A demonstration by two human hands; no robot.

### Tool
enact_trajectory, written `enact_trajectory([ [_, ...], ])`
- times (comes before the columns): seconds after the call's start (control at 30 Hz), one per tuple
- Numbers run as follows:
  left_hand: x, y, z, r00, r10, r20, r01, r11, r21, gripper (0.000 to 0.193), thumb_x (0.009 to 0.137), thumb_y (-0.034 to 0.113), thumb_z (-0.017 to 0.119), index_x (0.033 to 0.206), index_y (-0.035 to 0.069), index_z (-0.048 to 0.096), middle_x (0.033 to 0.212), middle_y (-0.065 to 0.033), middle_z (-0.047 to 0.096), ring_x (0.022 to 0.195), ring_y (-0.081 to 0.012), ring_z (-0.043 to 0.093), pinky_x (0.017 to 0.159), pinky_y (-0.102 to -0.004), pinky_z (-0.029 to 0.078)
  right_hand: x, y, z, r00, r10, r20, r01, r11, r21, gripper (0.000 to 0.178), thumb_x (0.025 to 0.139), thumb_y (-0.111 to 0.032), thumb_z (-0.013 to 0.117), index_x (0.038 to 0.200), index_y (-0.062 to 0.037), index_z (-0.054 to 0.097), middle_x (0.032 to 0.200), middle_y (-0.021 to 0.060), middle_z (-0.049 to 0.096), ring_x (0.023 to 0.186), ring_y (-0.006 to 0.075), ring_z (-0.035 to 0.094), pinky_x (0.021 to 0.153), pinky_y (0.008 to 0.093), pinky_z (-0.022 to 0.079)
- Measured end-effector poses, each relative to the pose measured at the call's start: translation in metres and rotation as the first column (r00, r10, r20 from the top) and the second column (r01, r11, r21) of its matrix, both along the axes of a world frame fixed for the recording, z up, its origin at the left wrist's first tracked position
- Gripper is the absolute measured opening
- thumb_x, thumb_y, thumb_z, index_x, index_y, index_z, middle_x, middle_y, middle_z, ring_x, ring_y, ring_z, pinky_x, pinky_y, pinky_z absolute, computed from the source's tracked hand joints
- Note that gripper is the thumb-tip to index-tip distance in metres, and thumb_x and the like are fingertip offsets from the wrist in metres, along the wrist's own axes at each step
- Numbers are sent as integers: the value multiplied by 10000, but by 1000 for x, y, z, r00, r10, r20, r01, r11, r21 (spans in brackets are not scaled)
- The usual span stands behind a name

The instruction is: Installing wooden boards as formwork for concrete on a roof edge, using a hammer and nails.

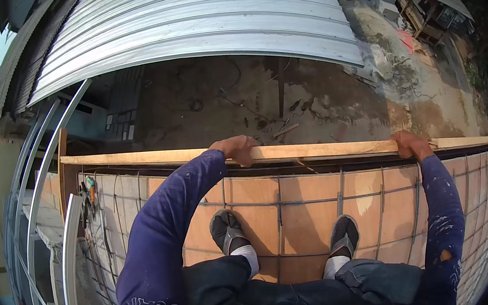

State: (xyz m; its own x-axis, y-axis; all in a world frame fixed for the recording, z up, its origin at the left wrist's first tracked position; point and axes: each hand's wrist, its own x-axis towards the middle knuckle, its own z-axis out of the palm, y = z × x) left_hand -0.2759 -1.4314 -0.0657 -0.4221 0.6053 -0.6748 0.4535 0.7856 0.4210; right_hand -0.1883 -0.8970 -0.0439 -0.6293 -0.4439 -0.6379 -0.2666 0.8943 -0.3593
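Note:
A long wooden board [323, 149] runs across in front of me along the edge of the deck. My left hand [236, 150] is closed over its top edge, left of the middle. Farther right, my right hand [412, 145] grips the same board, with the fingers partly hidden behind it. Below the board lies a grid of steel rebar [279, 203] over orange-brown plywood panels [309, 224]. My feet, in dark shoes, stand on the plywood between the bars.
Past the board the ground [213, 101] lies well below, with debris on it. A corrugated metal roof [197, 18] spans the far side. Metal channels [44, 159] curve along the left, near a teal-handled tool [91, 188]. A shed [429, 1] stands far right.

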Motion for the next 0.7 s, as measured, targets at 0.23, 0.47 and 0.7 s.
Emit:
enact_trajectory([
  [0.23,4,-8,-3,999,38,4,-37,983,-180,621,568,99,641,1188,83,632,1077,-109,675,979,-274,648,785,-391,526,-15,30,-43,979,55,-195,-5,969,246,292,626,-24,603,912,-54,651,859,240,629,760,252,649,731,372,501],
  [0.47,9,5,17,999,12,-43,-21,977,-210,638,541,51,656,1177,96,637,1073,-87,678,975,-271,647,788,-387,526,-6,46,-36,977,-87,-194,92,996,17,322,642,-25,588,957,-50,651,845,246,629,747,367,628,693,398,493],
  [0.7,17,-1,45,997,50,-63,-61,978,-198,609,558,46,676,1165,87,651,1092,-86,680,999,-268,650,801,-384,523,-9,-7,2,986,-14,-167,37,990,137,221,762,-68,512,946,-48,634,864,259,609,833,449,569,729,452,470],
])
